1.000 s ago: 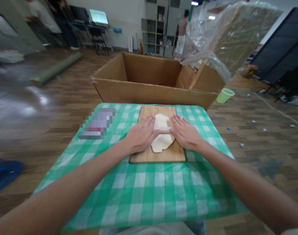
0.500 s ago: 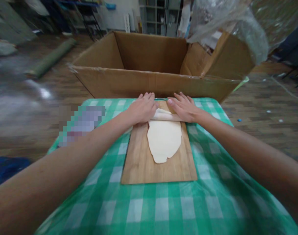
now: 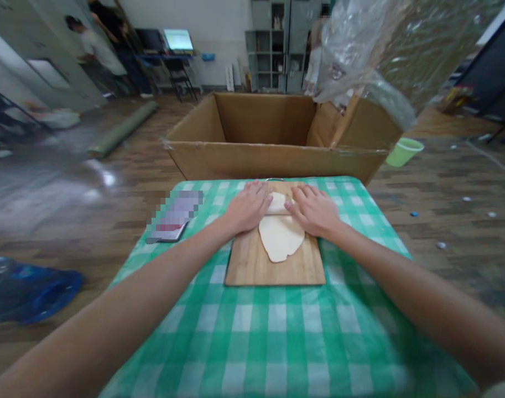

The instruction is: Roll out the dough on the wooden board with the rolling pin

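A pale rolling pin (image 3: 279,207) lies across a flat sheet of cream dough (image 3: 281,239) on a wooden board (image 3: 272,275). Over the pin's left end rests my left hand (image 3: 249,207), palm down, fingers pointing away and bent over it. My right hand (image 3: 314,210) covers the other end in the same way, its thumb near the middle. Both ends of the pin are hidden under my hands. The dough shows on both sides of the pin, with its wider part toward me.
A green-checked cloth (image 3: 244,342) covers the table. A pixelated flat item (image 3: 177,215) lies at left. Beyond the table stands a large open cardboard box (image 3: 269,160). A green bucket (image 3: 404,152) and a blue plastic bottle (image 3: 32,290) are on the floor. People stand in the back.
The view has tilted up, showing more of the room. My hands and the rolling pin have come slightly toward me over the dough, and my fingers look less spread.
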Motion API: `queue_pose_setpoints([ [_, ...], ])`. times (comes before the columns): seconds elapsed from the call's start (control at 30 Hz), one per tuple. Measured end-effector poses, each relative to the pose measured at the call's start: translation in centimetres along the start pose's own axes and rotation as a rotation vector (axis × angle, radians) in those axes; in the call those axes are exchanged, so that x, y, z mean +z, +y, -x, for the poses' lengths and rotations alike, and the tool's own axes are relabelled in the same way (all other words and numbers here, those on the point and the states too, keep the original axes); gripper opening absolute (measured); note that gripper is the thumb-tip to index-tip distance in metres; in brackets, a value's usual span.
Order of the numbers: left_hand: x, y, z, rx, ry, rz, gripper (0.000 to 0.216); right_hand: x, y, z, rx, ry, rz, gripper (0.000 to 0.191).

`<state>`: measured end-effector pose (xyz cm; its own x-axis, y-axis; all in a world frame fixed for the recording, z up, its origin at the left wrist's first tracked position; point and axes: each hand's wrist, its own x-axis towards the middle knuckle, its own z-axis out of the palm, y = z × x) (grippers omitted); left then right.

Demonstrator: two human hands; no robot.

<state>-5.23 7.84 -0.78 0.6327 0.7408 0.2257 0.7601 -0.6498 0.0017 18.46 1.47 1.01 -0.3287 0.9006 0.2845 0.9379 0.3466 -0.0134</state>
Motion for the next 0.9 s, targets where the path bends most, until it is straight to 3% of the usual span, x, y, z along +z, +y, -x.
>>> queue_pose_setpoints([
  [0.1,-0.6,1.8,2.5,-0.074,0.054,0.006,0.064,-0.2,-0.7,2.6,-0.104,0.007,-0.031,0.069],
  [0.2,-0.6,2.5,2.5,-0.153,0.104,-0.003,0.066,0.2,-0.3,2.0,-0.136,-0.044,-0.094,0.077],
  [0.4,-0.2,0.1,-2.4,-0.286,0.143,-0.006,0.072,1.2,1.2,-4.9,-0.070,-0.176,-0.142,0.093],
  [0.5,-0.4,-1.8,-5.1,-0.290,0.048,0.004,0.071,1.9,1.7,-7.2,-0.020,-0.193,-0.121,0.092],
  [0.7,-0.4,-4.9,-9.2,-0.158,-0.201,-0.032,0.055,2.9,2.9,-10.3,0.021,-0.185,-0.068,0.089],
  [0.9,0.3,-6.1,-10.8,-0.171,-0.109,0.000,0.060,3.6,4.0,-12.5,0.068,-0.272,-0.046,0.089],
])
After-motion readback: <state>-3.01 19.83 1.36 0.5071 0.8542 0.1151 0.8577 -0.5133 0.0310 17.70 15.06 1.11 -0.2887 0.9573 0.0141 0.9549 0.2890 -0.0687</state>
